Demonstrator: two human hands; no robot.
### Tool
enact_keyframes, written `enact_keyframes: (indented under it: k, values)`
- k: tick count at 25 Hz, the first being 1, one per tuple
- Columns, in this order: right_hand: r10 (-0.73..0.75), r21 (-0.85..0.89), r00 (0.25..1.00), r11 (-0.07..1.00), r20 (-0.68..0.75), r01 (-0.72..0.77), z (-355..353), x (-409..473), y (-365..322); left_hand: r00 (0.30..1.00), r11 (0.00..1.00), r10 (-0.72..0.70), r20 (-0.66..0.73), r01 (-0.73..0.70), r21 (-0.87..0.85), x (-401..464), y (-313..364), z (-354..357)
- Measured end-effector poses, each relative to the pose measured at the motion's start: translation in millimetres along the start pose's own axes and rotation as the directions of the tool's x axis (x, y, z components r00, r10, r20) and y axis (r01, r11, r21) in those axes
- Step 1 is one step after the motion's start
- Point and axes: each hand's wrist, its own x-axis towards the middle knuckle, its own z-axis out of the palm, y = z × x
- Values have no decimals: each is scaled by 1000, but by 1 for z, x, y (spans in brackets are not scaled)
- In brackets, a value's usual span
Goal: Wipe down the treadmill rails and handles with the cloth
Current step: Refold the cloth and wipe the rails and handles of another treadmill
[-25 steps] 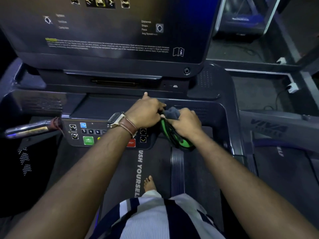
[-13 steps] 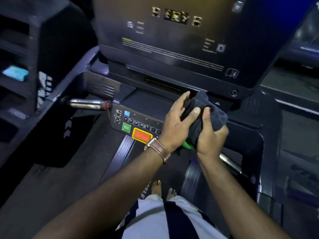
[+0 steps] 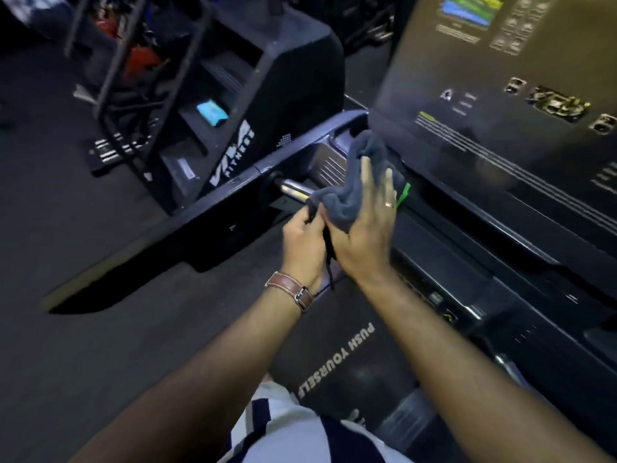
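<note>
Both hands (image 3: 334, 235) hide cloth's (image 3: 354, 182) middle.

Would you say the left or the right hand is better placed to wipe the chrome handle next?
Probably the right hand: its straight fingers already back the grey cloth, which drapes over the chrome handle. The left hand only pinches the cloth's lower edge.

Dim indoor light; the near forearms lie in shadow. Glare streaks the console panel (image 3: 500, 128) at far right. Motion blur softens everything, and wide-angle distortion bends the edges.
</note>
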Motion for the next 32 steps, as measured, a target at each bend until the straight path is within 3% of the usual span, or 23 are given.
enact_keyframes:
  k: [2,4,6,9,11,13,16,18,20,23,27,30,32]
  values:
    - [-37,-251,985,965,168,79,45,19,4,984,991,-130,-124,130,-13,32,-4,-28]
    - [22,-491,962,863,273,120,84,31,17,937,950,-310,-162,300,-84,63,-10,-51]
    - [164,-659,949,750,271,58,116,35,30,867,869,-489,-96,475,-140,92,-19,-68]
    - [326,-831,933,553,149,-60,150,40,41,786,784,-617,20,617,-62,128,-31,-84]
    - [340,-873,925,487,168,-20,163,55,43,767,767,-639,60,641,-17,147,-34,-87]
    - [322,-877,902,468,288,113,180,78,38,762,764,-642,80,645,-10,163,-32,-90]
    - [253,-783,834,548,490,293,207,107,30,778,775,-624,76,628,-73,188,-33,-103]
    - [192,-717,818,613,543,332,197,106,33,771,768,-630,91,636,-77,205,-29,-113]
    - [223,-747,856,617,466,246,176,94,41,767,767,-629,124,639,-61,219,-28,-118]
    - [354,-861,900,507,256,45,189,97,31,758,761,-639,132,648,-40,223,-26,-111]
    - [268,-795,809,494,524,351,172,93,36,741,739,-664,98,671,-68,223,-33,-108]
    - [448,-906,827,391,340,161,156,96,35,760,757,-646,71,650,-60,227,-40,-109]
    - [434,-871,829,476,353,122,190,107,22,776,764,-629,52,629,-140,226,-39,-103]
